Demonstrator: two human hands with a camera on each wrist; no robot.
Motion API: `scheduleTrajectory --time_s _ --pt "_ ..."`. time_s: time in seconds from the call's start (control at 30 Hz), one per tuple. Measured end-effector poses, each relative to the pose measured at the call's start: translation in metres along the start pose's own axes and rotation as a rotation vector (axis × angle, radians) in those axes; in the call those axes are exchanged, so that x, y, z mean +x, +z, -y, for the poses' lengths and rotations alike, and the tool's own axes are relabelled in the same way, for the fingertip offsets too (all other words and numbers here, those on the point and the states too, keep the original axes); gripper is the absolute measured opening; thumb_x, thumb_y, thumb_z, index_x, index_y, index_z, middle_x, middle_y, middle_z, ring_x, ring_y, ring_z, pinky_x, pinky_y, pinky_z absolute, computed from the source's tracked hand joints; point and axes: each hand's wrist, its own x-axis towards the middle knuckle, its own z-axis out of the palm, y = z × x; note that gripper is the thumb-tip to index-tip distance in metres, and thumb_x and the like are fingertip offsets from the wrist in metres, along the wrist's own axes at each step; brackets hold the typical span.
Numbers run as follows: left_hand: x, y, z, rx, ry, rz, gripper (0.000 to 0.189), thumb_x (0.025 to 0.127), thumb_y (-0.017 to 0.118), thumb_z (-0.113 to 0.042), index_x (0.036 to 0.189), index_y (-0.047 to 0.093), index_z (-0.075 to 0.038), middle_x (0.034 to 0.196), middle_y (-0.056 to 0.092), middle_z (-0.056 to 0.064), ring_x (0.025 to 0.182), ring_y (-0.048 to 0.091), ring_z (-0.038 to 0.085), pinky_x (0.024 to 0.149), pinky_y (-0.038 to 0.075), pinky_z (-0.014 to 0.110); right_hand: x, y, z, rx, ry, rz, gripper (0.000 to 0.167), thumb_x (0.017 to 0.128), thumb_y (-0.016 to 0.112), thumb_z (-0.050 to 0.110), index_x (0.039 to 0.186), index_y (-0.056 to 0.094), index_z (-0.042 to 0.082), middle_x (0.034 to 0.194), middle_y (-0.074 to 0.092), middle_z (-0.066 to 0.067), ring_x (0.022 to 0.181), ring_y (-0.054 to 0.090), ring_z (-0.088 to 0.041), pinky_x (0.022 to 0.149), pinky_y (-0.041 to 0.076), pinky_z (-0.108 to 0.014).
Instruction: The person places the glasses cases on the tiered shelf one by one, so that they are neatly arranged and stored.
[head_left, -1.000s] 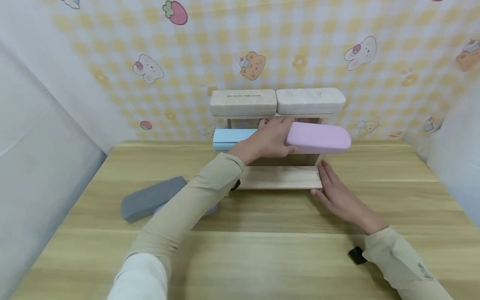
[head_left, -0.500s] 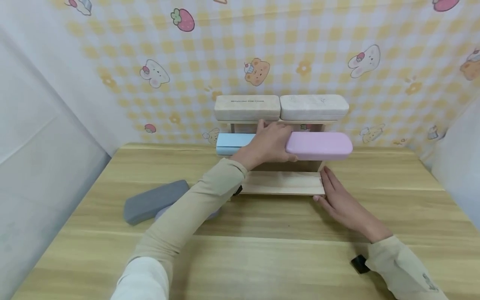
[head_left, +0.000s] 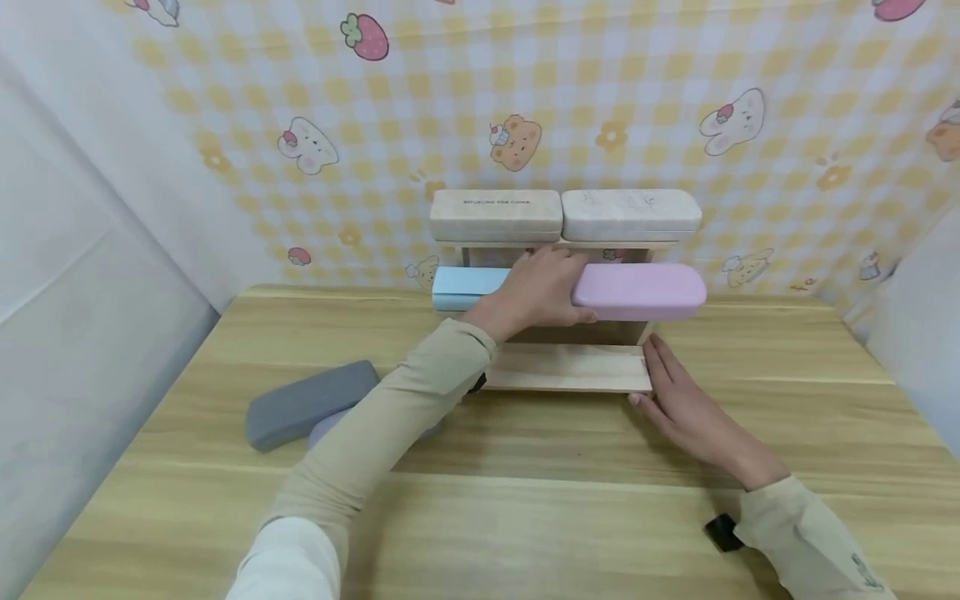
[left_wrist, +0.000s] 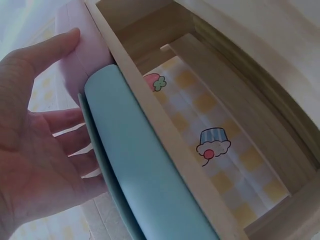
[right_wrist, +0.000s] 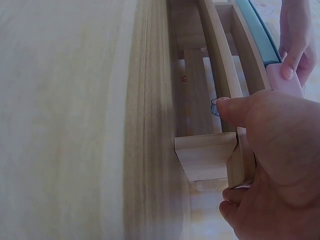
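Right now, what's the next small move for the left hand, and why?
I'd probably ease the left hand off the pink case: it appears to sit on the middle shelf, end to end with the blue case, while the right hand holds the end of the rack.

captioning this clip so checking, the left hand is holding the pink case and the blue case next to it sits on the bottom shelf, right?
Wrong shelf: the head view shows the blue case on the middle shelf. The left hand does hold the pink case next to it.
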Motion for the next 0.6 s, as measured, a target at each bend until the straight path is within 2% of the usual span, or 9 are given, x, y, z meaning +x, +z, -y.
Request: scheduleTrajectory --time_s 0.4,0.6 --pt "0.0011 -0.0001 -0.0003 0.003 -0.001 0.007 0.056 0.075 0.067 -0.055 0.115 0.057 -0.016 0.11 0.058 -0.003 0.097 0.049 0.015 0.077 0.044 0.035 -0.0005 0.0013 -0.0011 0.03 0.026 0.032 0.073 0.1 0.043 0.027 0.145 -0.003 -0.008 0.15 -0.006 -0.029 0.137 0.001 -0.04 0.103 0.02 -0.058" --pt "0.0027 -0.0015 0.0018 -0.007 0.01 0.047 0.054 0.078 0.065 -0.053 0.114 0.055 -0.014 0.108 0.057 -0.002 0.097 0.047 0.016 0.08 0.043 0.036 0.0007 0.001 -0.0015 0.017 0.025 0.026 0.073 0.1 0.043 0.027 0.145 -0.003 -0.007 0.15 -0.006 -0.028 0.137 0.001 -0.04 0.103 0.02 -0.058"
